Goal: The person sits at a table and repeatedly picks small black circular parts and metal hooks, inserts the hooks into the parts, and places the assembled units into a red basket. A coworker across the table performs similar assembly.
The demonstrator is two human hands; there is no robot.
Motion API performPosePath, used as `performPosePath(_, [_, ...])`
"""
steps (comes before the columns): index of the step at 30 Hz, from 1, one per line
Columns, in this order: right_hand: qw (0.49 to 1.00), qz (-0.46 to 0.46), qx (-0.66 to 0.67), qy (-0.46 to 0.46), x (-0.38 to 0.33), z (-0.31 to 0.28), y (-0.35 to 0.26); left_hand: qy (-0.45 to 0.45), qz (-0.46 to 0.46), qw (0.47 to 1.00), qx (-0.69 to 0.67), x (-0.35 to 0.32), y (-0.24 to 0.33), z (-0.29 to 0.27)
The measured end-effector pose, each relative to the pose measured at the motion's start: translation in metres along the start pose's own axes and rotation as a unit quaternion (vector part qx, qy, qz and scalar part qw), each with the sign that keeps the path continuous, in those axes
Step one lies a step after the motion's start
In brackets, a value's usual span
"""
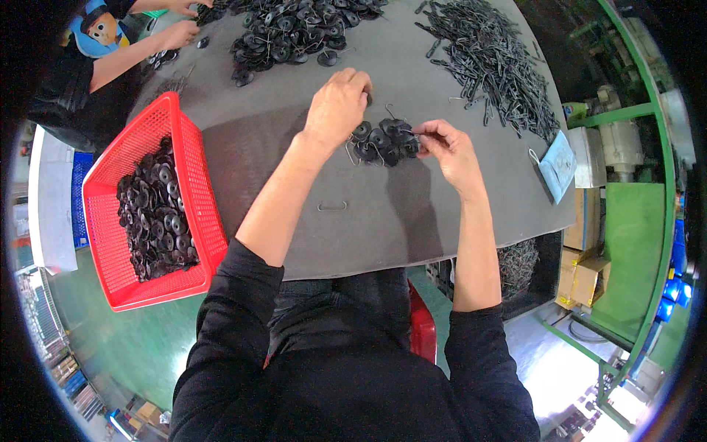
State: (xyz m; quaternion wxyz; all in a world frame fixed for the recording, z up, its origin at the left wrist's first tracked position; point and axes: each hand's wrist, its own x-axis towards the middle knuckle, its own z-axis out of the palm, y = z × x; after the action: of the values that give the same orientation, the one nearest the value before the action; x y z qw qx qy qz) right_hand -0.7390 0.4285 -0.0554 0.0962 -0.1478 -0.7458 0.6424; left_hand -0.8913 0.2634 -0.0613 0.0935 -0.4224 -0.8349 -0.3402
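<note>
On the grey table, a small cluster of black round discs (383,140) with holes in their middles lies between my hands, and bent wire hooks (396,112) stick out of it. My left hand (337,107) is just beyond the cluster's left side, its fingers curled closed. The dark edge of a black disc shows under those fingertips. At the cluster's right edge my right hand (451,151) pinches thumb and fingers together, touching the pieces there; what it grips is partly hidden. A single wire hook (332,207) lies nearer to me.
A red plastic basket (193,169) of black discs stands at the left table edge. Far back lie a large heap of discs with hooks (291,33) and a pile of slim black parts (493,62). A blue face mask (557,168) lies right. A co-worker's hand (180,34) works far left.
</note>
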Motion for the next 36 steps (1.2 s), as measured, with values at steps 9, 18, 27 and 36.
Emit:
performPosePath(9, [0.998, 0.024, 0.047, -0.029, 0.004, 0.017, 0.003, 0.036, -0.085, 0.984, -0.155, 0.011, 0.002, -0.034])
performPosePath(18, [0.913, -0.148, -0.377, 0.053, 0.063, 0.064, 0.013, -0.173, -0.411, 0.818, -0.362, -0.009, -0.049, -0.035])
performPosePath(27, [0.988, -0.079, -0.130, 0.014, 0.109, 0.054, 0.020, -0.091, -0.134, 0.982, 0.102, -0.032, 0.003, -0.005])
performPosePath(36, [0.930, 0.064, -0.360, -0.039, 0.032, 0.033, -0.001, 0.014, -0.299, 0.915, -0.270, -0.043, -0.015, -0.018])
